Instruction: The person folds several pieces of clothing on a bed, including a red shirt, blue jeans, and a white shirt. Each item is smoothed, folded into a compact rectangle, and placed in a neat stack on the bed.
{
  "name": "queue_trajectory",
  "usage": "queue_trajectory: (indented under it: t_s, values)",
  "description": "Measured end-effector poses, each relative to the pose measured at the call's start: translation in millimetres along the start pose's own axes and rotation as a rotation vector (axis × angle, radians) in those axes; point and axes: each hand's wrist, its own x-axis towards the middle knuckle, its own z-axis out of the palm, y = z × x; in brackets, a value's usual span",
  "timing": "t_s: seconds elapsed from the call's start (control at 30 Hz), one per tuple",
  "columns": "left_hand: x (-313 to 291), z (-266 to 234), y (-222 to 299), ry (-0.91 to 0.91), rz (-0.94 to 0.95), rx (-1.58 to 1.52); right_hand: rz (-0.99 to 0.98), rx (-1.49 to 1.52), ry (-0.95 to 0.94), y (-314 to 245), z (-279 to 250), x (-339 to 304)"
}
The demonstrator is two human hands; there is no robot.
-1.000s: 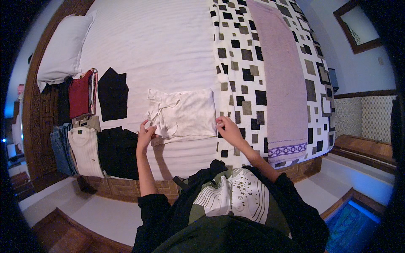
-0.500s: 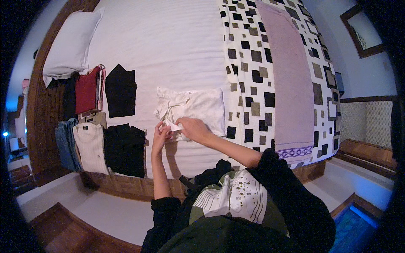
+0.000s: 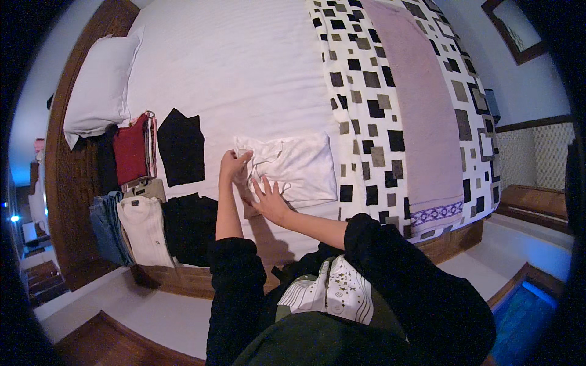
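A white garment [image 3: 306, 169], folded into a rough rectangle, lies on the bed in front of me; its left end is creased and bunched. My left hand [image 3: 232, 165] is at its far left corner, the fingers closed on the cloth there. Spread over the near left part of the garment, my right hand [image 3: 271, 204] rests with its fingers apart. To the left of my hands lies a black folded garment [image 3: 181, 147], touched by neither.
Along the headboard side are a white pillow [image 3: 101, 88], a red folded garment [image 3: 132, 148], blue jeans [image 3: 110, 222], a cream sweater [image 3: 144, 227] and black folded clothes [image 3: 190, 229]. To the right, a patterned blanket [image 3: 367, 161] carries a pinkish towel [image 3: 427, 140].
My left hand has moved from the near left edge to the far left corner of the garment. My right hand has let go of its pinched cloth and spread its fingers. The view has shifted slightly.
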Motion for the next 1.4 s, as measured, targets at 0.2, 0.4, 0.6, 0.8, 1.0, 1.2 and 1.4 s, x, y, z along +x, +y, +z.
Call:
queue_trajectory:
  t_s: [0.2,0.4,0.6,0.8,1.0,1.2,1.4]
  values:
    - [-4,5,14,-0.042,0.190,-0.099,0.032,0.374,0.157,14,3,-5]
    - [-51,-12,44,-0.013,0.334,-0.560,0.303,1.256,-0.138,39,-84,-38]
    - [-130,-8,51,0.129,0.332,-0.944,0.444,1.499,-0.020,53,-101,-113]
    - [-200,-29,81,-0.114,0.235,-0.990,0.559,2.185,0.130,66,-136,-147]
    - [-138,16,55,-0.237,0.127,-0.647,0.602,2.280,0.017,147,-66,-104]
    - [-101,58,-24,-0.304,-0.035,-0.763,0.631,2.266,0.052,173,-16,-110]
    - [-114,52,-53,-0.427,-0.054,-0.529,0.740,1.922,0.164,165,-1,-111]
